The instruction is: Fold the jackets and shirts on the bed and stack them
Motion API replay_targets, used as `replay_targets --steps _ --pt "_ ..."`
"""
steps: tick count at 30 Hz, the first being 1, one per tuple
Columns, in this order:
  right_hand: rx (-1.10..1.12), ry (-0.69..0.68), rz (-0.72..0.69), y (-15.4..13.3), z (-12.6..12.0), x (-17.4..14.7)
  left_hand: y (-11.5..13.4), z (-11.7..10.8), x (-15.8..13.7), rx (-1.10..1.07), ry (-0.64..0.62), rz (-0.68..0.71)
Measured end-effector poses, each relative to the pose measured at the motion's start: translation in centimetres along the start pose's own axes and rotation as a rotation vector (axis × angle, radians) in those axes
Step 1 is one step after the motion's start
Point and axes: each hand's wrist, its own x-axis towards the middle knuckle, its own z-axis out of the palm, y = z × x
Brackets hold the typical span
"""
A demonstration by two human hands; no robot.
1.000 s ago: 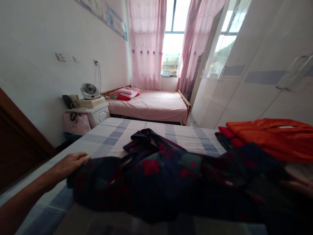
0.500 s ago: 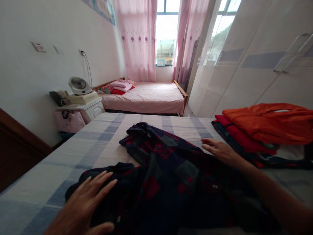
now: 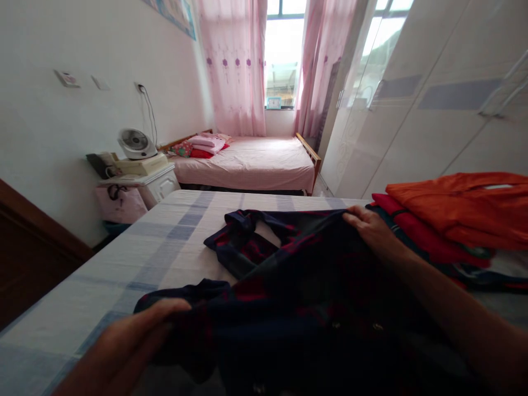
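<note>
A dark navy, red and green plaid shirt (image 3: 289, 286) with shiny buttons is stretched between my hands, partly lifted from the bed. My left hand (image 3: 140, 324) is closed on its near left part, the thumb on top and the fingers folded beneath. At the upper right, my right hand (image 3: 369, 225) pinches another part of the shirt and pulls the cloth taut. The collar and a bent sleeve lie on the sheet beyond. Shadow hides the nearest part of the shirt.
A pile of folded clothes, an orange garment (image 3: 462, 209) on top, lies right of my right forearm. The striped bed sheet (image 3: 160, 247) spreads beneath. Beyond stand a pink-covered bed (image 3: 256, 159), a nightstand with a fan (image 3: 136, 143), and a white wardrobe (image 3: 412, 110).
Both hands have gone from open, resting on or hovering over the shirt, to gripping it. The cloth between them has been raised and drawn tight. The view has shifted slightly.
</note>
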Motion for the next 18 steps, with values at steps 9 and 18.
replay_targets --steps 9,18 --pt "-0.107 0.494 0.104 1.3 -3.9 7.9 -1.3 2.0 16.1 0.333 0.113 -0.008" --pt "-0.394 0.002 -0.397 2.8 0.1 -10.7 -5.2 3.2 3.6 0.343 0.006 -0.086"
